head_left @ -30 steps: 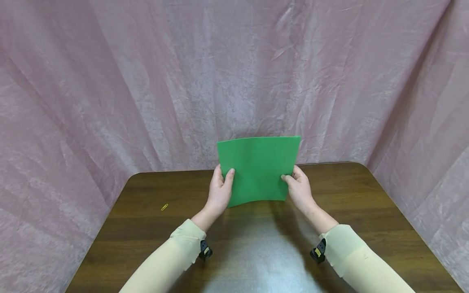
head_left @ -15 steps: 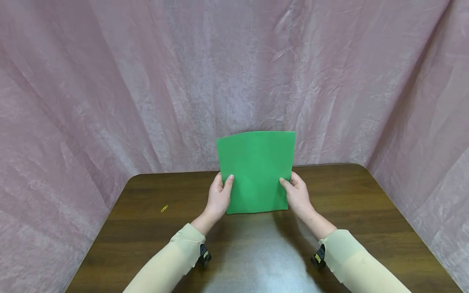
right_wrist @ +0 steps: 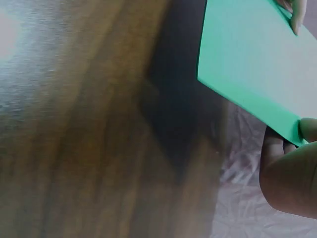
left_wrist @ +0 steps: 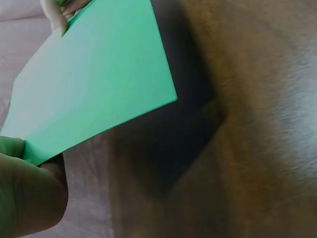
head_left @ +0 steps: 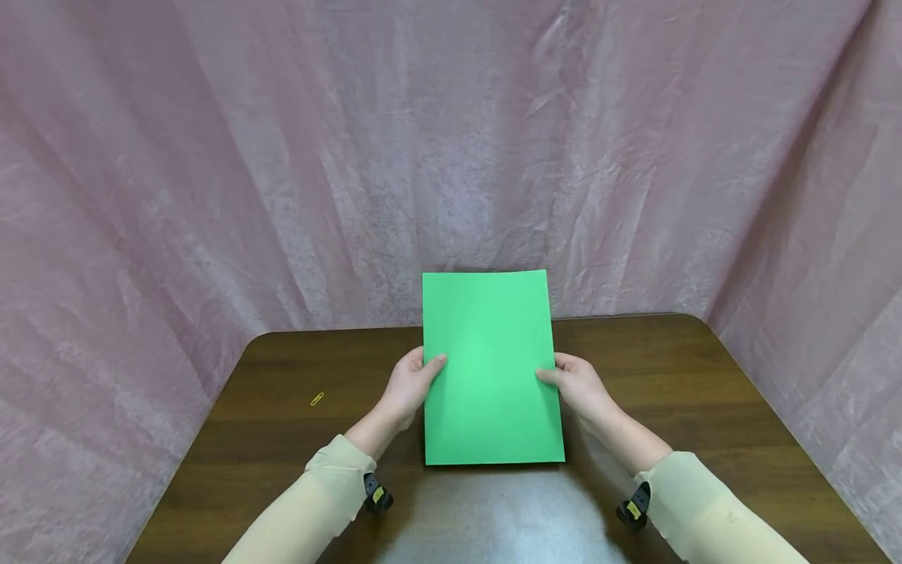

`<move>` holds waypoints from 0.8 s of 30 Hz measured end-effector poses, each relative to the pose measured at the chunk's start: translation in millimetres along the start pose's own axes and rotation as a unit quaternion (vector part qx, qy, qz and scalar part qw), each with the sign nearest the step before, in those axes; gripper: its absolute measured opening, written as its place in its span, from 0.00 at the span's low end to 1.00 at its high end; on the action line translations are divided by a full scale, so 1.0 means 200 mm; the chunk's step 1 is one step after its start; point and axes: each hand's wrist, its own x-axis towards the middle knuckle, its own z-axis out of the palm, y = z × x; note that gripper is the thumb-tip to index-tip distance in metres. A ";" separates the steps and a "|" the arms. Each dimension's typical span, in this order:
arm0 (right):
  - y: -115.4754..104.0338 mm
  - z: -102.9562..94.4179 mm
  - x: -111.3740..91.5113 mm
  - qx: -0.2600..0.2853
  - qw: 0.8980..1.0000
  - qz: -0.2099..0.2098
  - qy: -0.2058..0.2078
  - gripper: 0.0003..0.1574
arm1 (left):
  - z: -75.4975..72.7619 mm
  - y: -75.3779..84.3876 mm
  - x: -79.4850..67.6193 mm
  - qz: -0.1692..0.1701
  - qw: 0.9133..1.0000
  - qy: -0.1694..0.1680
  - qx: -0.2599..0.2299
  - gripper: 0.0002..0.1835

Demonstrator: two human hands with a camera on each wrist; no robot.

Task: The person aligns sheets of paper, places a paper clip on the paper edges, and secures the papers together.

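Observation:
A plain green sheet of paper (head_left: 489,392), perhaps a thin stack, is held up between both hands in the head view. My left hand (head_left: 407,388) pinches its left edge, thumb on the front face and fingers behind. On the opposite edge my right hand (head_left: 581,388) pinches it the same way. Both wrist views show the sheet's lower corners above the table, with a dark shadow underneath. In the left wrist view the left hand (left_wrist: 29,193) grips the near edge of the green sheet (left_wrist: 99,74). The fingers behind the sheet are mostly hidden.
A small yellow paper clip (head_left: 317,399) lies on the brown wooden table (head_left: 268,462), left of the hands. Pink curtains (head_left: 451,141) hang behind the table and at its sides. Each forearm carries a small black strapped device.
The sheet was tilted and bowed; it now lies flatter toward the camera and shows its full length. Both hands have come slightly lower. The paper clip has stayed put.

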 end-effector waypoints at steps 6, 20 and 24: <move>0.07 -0.01 -0.01 -0.017 0.999 0.042 -0.025 0.24 | 0.00 -0.09 -0.02 -0.063 0.998 -0.003 0.001 0.21; 0.22 0.01 -0.04 -0.017 0.995 0.090 -0.035 0.23 | 0.00 -0.24 -0.07 -0.147 0.988 -0.041 -0.016 0.19; 0.26 0.01 -0.05 -0.017 0.995 0.090 -0.039 0.24 | 0.00 -0.26 -0.07 -0.152 0.987 -0.041 -0.011 0.19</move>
